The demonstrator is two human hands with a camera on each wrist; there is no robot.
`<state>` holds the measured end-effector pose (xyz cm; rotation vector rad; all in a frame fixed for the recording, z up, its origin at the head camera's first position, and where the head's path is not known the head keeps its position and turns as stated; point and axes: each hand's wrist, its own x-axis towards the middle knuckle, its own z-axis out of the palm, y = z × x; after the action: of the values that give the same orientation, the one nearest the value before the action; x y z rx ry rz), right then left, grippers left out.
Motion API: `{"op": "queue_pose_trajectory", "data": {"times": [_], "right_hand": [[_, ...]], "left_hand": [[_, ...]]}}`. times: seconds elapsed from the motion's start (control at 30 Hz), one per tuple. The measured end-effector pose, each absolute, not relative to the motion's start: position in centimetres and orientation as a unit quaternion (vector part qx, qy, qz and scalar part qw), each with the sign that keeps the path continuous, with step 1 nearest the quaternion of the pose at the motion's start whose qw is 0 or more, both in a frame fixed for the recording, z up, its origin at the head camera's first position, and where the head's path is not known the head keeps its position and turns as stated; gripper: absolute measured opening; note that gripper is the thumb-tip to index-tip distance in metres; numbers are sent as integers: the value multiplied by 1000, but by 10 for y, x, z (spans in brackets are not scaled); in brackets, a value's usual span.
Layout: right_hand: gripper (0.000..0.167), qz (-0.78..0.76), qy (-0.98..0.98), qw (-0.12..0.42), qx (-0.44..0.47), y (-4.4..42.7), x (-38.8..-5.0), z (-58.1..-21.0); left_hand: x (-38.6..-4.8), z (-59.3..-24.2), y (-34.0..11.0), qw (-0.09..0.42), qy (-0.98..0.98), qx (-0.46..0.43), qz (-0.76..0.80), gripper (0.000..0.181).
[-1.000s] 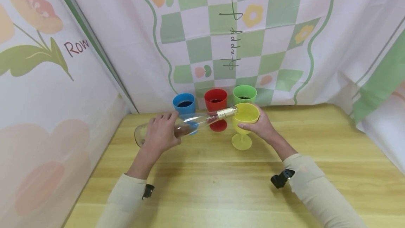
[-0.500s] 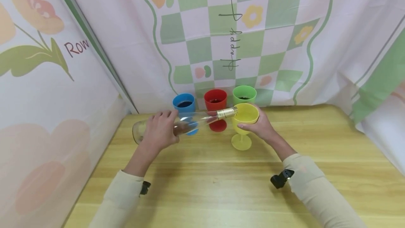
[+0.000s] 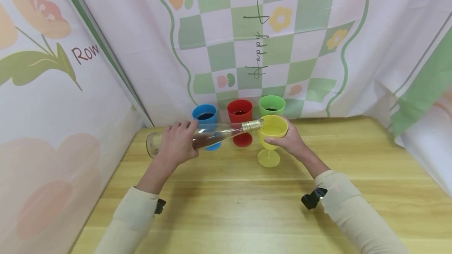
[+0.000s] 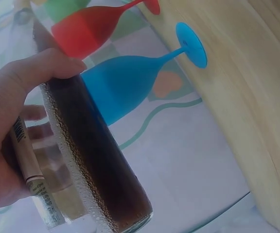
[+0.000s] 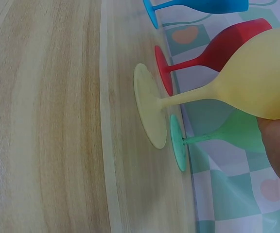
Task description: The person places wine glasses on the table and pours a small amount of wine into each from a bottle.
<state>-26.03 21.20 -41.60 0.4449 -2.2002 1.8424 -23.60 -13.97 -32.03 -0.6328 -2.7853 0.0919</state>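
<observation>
My left hand (image 3: 179,143) grips a clear glass bottle (image 3: 220,133) around its body, holding it nearly level. Dark liquid with foam shows inside the bottle (image 4: 98,155) in the left wrist view. Its gold-wrapped neck points right, the mouth at the rim of a yellow goblet (image 3: 274,128). My right hand (image 3: 291,140) holds that goblet by its bowl, thumb on the near side; the goblet (image 5: 256,73) looks upright. Whether liquid is flowing into it I cannot tell. Behind stand a blue goblet (image 3: 205,113), a red goblet (image 3: 240,109) and a green goblet (image 3: 272,104), each with dark liquid.
The wooden table (image 3: 240,207) spreads in front of the goblets. A patterned cloth (image 3: 219,54) hangs right behind them, and a printed cloth wall (image 3: 53,128) borders the left side.
The bottle's base end has shifted slightly left and up with my left hand, levelling it a little. My right hand and the yellow goblet have stayed almost still.
</observation>
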Motion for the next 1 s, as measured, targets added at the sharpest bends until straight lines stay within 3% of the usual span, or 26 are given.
{"op": "queue_pose_trajectory", "data": {"times": [1.0], "right_hand": [[75, 635, -747, 118, 157, 212, -261, -416]], "left_hand": [[-237, -301, -137, 134, -960, -235, 70, 76]]}}
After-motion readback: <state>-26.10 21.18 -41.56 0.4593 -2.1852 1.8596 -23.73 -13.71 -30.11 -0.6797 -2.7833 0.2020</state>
